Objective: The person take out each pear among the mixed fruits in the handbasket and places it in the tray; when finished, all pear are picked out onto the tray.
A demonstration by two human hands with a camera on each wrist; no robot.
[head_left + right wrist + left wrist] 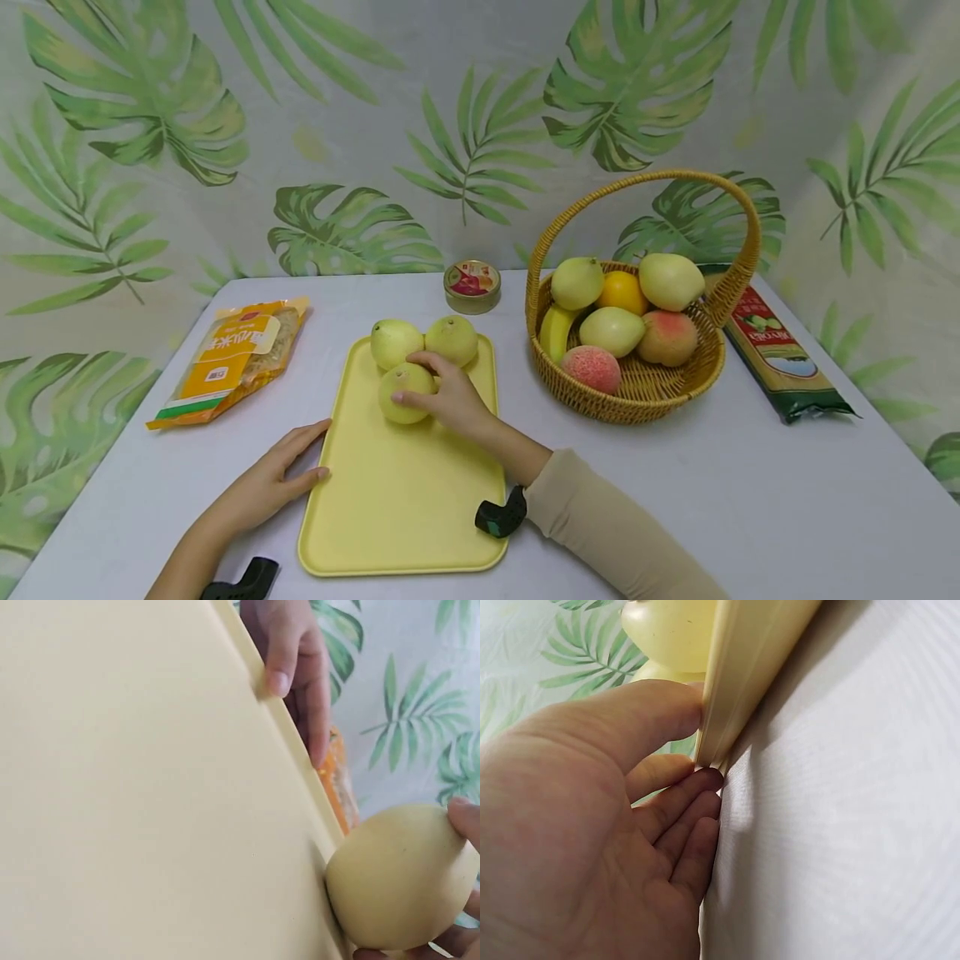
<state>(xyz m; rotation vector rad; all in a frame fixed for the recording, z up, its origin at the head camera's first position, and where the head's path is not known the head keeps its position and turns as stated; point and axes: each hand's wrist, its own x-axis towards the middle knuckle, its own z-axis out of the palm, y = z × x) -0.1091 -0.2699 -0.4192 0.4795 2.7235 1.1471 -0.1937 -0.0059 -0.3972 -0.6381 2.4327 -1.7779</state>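
Observation:
My right hand (455, 398) grips a pale yellow-green pear (406, 392) from its right side, thumb and fingers spread around it. The right wrist view shows the held pear (401, 877) low over the tray, close to its rim. Two more pears, a left one (396, 343) and a right one (452, 339), sit just behind it at the far end of the yellow tray (405, 508). My left hand (262, 479) rests beside the tray's left edge. In the left wrist view its thumb and fingertips touch the outer side of the tray rim (735, 682), fingers mostly straight.
A wicker basket (630, 408) with pears, an orange, a banana and peach-like fruit stands right of the tray. Behind it lies a green and red packet (787, 350). A round tin (472, 287) stands at the back. An orange bag (232, 358) lies at left.

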